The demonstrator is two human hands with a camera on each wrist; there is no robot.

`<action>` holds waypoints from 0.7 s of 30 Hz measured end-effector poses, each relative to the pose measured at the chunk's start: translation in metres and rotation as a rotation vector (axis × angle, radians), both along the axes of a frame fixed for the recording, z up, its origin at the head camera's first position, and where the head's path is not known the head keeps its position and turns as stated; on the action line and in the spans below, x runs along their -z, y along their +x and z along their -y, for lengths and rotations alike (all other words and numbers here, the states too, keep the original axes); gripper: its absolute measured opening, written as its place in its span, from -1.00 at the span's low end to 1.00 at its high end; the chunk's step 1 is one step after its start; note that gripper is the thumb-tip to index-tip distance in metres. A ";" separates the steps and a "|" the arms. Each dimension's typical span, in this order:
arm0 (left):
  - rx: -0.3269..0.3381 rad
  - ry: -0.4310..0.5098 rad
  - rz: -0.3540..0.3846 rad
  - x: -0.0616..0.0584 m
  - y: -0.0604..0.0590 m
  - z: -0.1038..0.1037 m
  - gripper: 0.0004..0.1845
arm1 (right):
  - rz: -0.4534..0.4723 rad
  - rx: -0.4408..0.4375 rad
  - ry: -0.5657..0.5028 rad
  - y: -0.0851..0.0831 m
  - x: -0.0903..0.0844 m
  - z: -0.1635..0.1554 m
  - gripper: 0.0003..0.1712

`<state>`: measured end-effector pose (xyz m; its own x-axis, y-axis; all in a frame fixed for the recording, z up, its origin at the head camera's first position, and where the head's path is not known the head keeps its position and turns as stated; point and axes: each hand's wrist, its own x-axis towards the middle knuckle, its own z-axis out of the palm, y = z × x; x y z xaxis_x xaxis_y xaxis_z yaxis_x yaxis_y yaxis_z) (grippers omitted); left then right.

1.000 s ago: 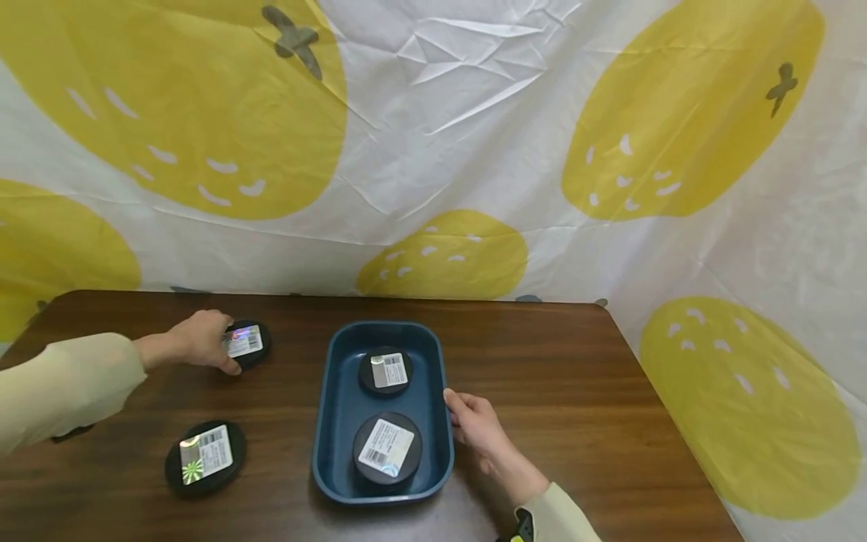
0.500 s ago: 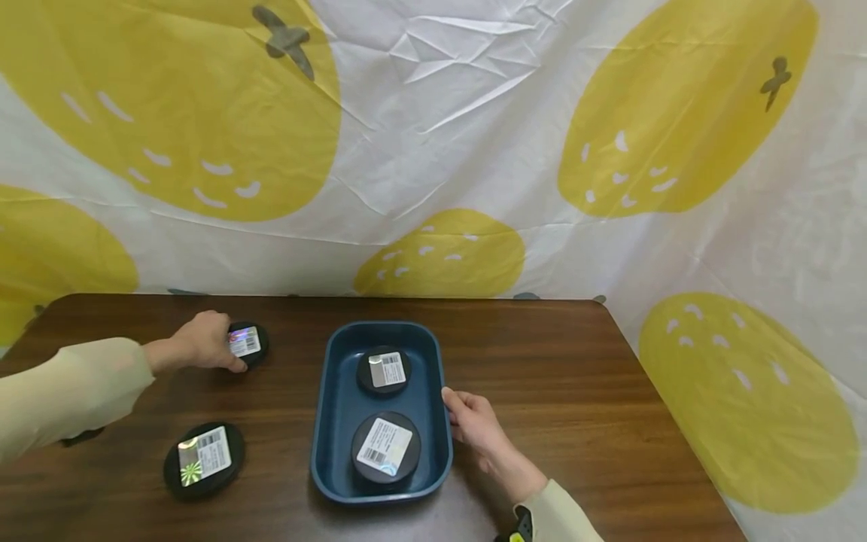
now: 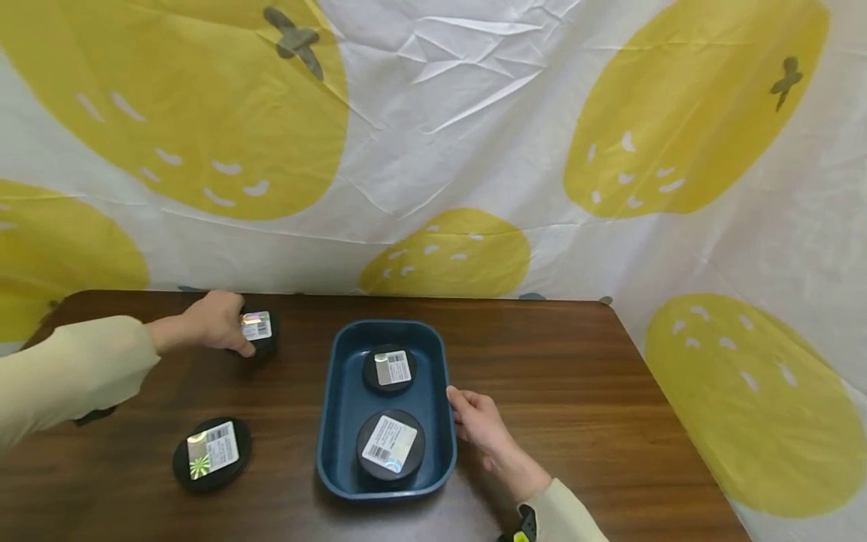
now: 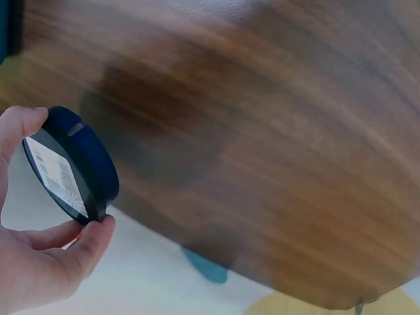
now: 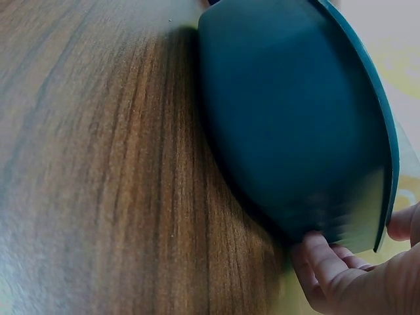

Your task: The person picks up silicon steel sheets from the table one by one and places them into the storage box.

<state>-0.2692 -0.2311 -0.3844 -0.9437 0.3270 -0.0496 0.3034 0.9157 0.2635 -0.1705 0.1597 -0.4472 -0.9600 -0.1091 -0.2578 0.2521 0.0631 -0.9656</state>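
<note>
Left hand point(image 3: 210, 325): small black puck point(image 3: 259, 331) pinched between thumb and fingers, tilted, apparently lifted off desk point(image 3: 576, 376); lift not fully confirmed, wrist view blurred. Puck located at far left of desk, well apart from blue tray point(image 3: 332, 421). Right hand point(image 3: 477, 421): tray's right rim gripped, fingers curled under edge. Two labelled pucks noted inside tray. Further puck point(image 3: 211, 454) lying flat on desk, near left.
</note>
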 end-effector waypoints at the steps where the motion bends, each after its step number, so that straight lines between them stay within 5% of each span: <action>1: 0.003 0.001 -0.007 -0.004 -0.001 -0.002 -0.53 | 0.000 0.003 0.004 0.000 0.000 0.000 -0.51; 21: 0.030 0.000 -0.026 -0.046 0.003 -0.018 -0.56 | -0.011 0.036 0.013 -0.002 -0.002 0.003 -0.54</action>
<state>-0.2664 -0.2130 -0.3380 -0.9345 0.3550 -0.0251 0.3374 0.9062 0.2547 -0.1722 0.1565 -0.4454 -0.9660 -0.0714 -0.2487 0.2441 0.0663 -0.9675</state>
